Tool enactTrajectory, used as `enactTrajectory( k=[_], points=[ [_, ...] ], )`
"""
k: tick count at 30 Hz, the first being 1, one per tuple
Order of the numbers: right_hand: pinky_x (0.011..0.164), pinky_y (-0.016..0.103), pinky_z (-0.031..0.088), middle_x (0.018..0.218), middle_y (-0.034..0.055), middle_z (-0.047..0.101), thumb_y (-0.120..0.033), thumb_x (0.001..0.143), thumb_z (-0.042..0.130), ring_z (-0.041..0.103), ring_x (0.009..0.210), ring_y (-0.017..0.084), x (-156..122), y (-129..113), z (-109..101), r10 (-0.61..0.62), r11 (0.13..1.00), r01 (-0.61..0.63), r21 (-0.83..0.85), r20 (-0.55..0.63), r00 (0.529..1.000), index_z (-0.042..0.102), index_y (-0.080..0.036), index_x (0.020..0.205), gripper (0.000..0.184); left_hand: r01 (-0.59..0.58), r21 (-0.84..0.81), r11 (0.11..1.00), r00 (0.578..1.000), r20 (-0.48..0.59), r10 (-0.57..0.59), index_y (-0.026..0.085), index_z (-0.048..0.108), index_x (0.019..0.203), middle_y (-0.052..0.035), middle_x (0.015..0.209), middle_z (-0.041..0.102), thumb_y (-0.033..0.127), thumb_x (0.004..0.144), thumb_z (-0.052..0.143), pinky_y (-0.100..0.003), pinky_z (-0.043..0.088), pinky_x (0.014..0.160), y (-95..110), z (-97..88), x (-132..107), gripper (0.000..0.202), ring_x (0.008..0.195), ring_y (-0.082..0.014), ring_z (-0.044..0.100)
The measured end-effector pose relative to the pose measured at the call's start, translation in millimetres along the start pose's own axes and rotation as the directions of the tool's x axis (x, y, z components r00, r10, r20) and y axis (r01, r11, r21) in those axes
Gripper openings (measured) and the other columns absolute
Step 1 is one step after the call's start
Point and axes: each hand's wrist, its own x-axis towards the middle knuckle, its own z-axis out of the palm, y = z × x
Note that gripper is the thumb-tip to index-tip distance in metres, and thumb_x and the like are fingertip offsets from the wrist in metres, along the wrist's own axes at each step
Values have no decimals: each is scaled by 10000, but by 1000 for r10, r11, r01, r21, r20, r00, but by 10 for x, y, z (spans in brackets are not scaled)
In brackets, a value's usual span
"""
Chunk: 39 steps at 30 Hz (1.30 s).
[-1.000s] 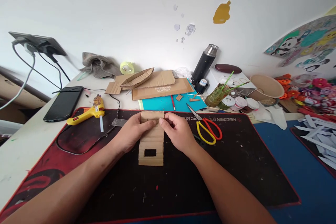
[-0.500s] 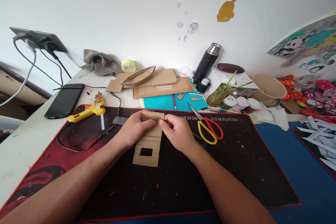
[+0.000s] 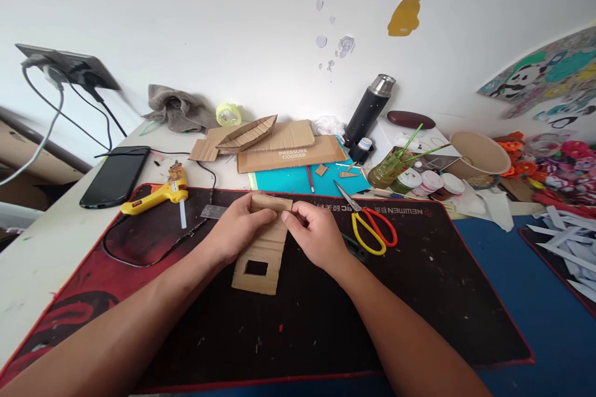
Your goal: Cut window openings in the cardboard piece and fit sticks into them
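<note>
A strip of brown cardboard (image 3: 263, 249) with a rectangular cut-out near its lower end is held between both hands over the dark mat. My left hand (image 3: 239, 226) pinches its upper left part, thumb lying across the front. At the upper right edge, my right hand (image 3: 316, 232) grips the same strip between thumb and fingers. Some fingertips are hidden behind the cardboard. Right of my right hand lie scissors (image 3: 372, 229) with red and yellow handles, blades partly apart. A metal ruler (image 3: 213, 212) shows partly beside my left hand.
On the left are a yellow glue gun (image 3: 156, 195) with its cable and a black phone (image 3: 114, 177). Cardboard pieces (image 3: 291, 155) lie on a blue sheet (image 3: 279, 181) behind. A black flask (image 3: 369, 110), paint jars (image 3: 406, 181) and paper strips (image 3: 563, 248) are further right.
The lower end of the cardboard strip has swung slightly left. Both hands keep their hold in nearly the same place, and the camera view has shifted a little.
</note>
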Motion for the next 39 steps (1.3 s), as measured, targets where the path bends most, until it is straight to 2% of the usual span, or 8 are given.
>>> enactTrajectory(
  k=[16,18,22,26,29,33,36,39],
  points=[
    [580,297,291,601,-42,474,-404,971,569,422,582,140,19,29,7,2,999,-1,-43,7,1000,533,-225,693,333,-14,182,983,999,-40,22,223,748,895,-38,886,792,403,728,795,-374,509,728,49,-4,-2,251,859,-303,709],
    [571,294,296,617,-39,484,-422,960,577,421,589,141,19,14,-6,20,1000,-20,10,0,1000,564,-222,714,317,-1,128,992,1000,4,0,208,748,951,-52,941,806,435,741,817,-377,525,760,52,-13,-1,317,895,-307,723],
    [571,287,322,671,-29,507,-488,948,597,429,620,145,15,-28,-55,62,985,-57,164,-23,998,624,-208,786,324,82,-60,995,975,209,-68,177,744,1107,-83,1066,825,541,769,864,-388,563,836,80,-40,3,511,969,-310,750],
    [560,281,304,664,-39,451,-518,958,613,385,614,137,20,-35,-93,80,975,-70,210,-39,996,622,-207,789,354,113,-58,992,953,290,-91,171,769,1133,-102,1138,831,526,761,894,-390,570,879,81,-70,2,529,996,-302,761],
    [543,273,299,666,-45,436,-519,966,615,369,596,132,26,-19,-98,87,963,-83,257,-5,996,645,-208,843,336,127,-95,987,960,261,-98,179,772,1123,-95,1127,834,477,742,913,-378,581,855,64,-62,-7,504,958,-282,766],
    [548,263,340,705,-39,489,-519,977,618,412,597,133,22,-7,-71,74,946,-97,309,85,994,685,-208,976,318,131,-245,961,983,156,-94,185,754,1118,-71,1016,833,438,694,931,-366,603,778,62,-12,-22,524,871,-268,766],
    [566,266,357,714,-31,527,-507,978,619,440,614,135,15,-8,-42,62,954,-92,286,113,992,675,-202,922,315,93,-310,946,993,101,-64,183,747,1090,-66,987,827,422,676,941,-360,612,745,69,17,-27,516,834,-261,764],
    [582,271,350,712,-32,528,-491,976,608,446,635,136,8,-21,-33,41,967,-61,247,85,996,649,-202,857,315,92,-315,945,992,112,-60,175,753,1079,-69,977,826,409,675,944,-361,618,748,72,21,-24,504,833,-262,767]
  ],
)
